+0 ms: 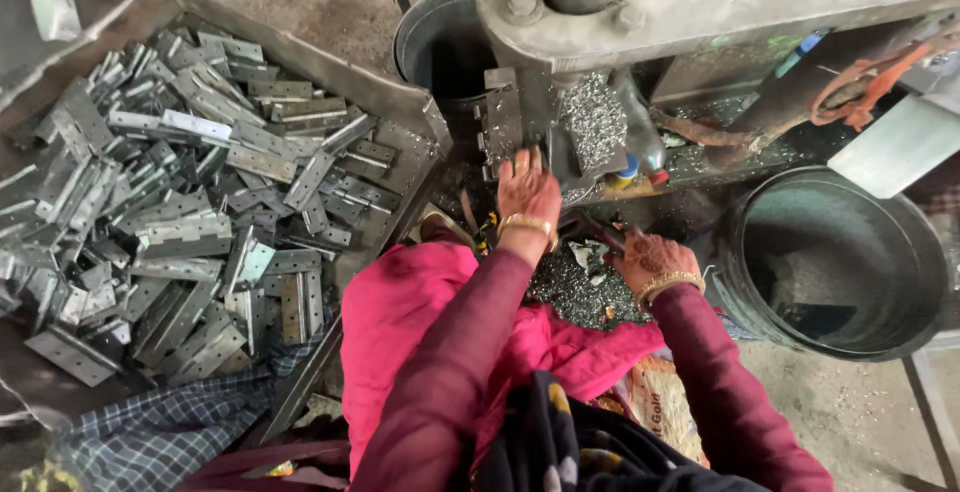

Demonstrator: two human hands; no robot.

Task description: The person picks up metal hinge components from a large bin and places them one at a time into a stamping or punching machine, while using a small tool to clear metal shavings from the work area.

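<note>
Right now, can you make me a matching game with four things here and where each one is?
Things:
1. pile of metal hinges
2. big round metal drum
3. left hand
4. right hand

Places:
A. far right, on the floor
B. stretched forward at the machine bed
C. low down, over the heap of metal chips
D. in the tray on the left

Pairs: 1-D, 2-A, 3-B, 4-C
</note>
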